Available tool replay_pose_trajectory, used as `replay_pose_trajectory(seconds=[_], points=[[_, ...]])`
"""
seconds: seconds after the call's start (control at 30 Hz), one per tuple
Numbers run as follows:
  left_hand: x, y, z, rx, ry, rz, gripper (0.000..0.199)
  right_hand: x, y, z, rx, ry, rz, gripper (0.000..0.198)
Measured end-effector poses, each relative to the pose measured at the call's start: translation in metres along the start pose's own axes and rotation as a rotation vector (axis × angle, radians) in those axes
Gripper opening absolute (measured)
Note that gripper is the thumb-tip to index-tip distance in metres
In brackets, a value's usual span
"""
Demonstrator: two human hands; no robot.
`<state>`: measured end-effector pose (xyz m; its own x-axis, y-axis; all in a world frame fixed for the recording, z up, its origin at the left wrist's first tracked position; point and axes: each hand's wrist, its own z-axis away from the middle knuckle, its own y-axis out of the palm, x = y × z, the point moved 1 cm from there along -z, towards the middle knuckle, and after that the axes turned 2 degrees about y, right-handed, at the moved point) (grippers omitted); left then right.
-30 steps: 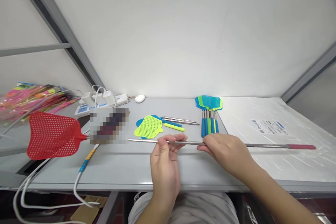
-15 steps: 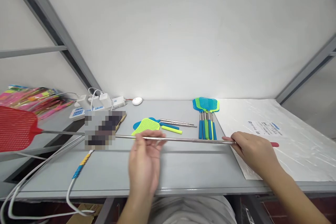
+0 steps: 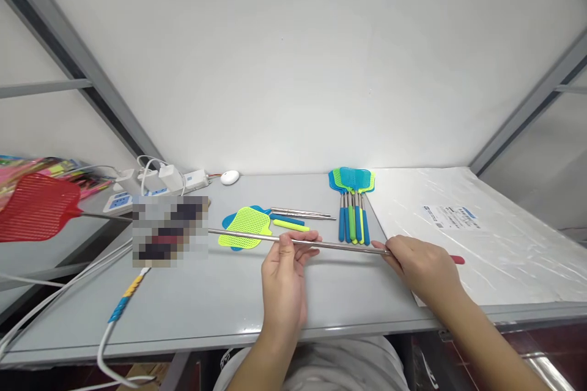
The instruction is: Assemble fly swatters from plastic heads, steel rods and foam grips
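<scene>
A long red fly swatter (image 3: 41, 206) with an extended metal rod lies across both my hands, above the desk. Its mesh head is at the far left and the tip of its red handle shows at the right. My left hand (image 3: 287, 275) pinches the rod between thumb and fingers near the middle. Wrapped around the handle end is my right hand (image 3: 419, 266). Behind my left hand lie a lime mesh swatter head (image 3: 246, 227), a blue head partly under it, loose metal rods (image 3: 302, 214) and a lime handle tube (image 3: 291, 225).
Several collapsed blue and green fly swatters (image 3: 353, 204) lie together at the back. A white wrapped sheet (image 3: 495, 256) with a label covers the right side. At left are a power strip (image 3: 120, 200) with chargers, white cables (image 3: 68, 290), a blurred-out device and a round white gadget (image 3: 230, 178).
My left hand has slid right along the rod, closer to my right hand, and now pinches it. The swatter's head is tilted slightly higher. The camera view has shifted a little.
</scene>
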<state>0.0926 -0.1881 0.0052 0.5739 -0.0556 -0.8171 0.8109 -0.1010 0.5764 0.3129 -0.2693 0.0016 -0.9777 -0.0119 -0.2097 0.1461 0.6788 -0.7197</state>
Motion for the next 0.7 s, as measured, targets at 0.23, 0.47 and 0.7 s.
replay_pose_trajectory(seconds=[0.23,0.47,0.7], points=[[0.011,-0.002,0.0,0.062,-0.077,-0.07,0.031,0.008,0.006,0.001,0.03,0.091,-0.019,0.037],[0.016,0.009,0.018,0.252,-0.192,-0.135,0.036,0.032,0.005,-0.016,-0.003,-0.024,-0.117,0.036],[-0.038,-0.049,-0.031,-0.184,0.121,0.097,0.026,0.0,0.011,-0.008,0.019,0.096,0.008,0.041]])
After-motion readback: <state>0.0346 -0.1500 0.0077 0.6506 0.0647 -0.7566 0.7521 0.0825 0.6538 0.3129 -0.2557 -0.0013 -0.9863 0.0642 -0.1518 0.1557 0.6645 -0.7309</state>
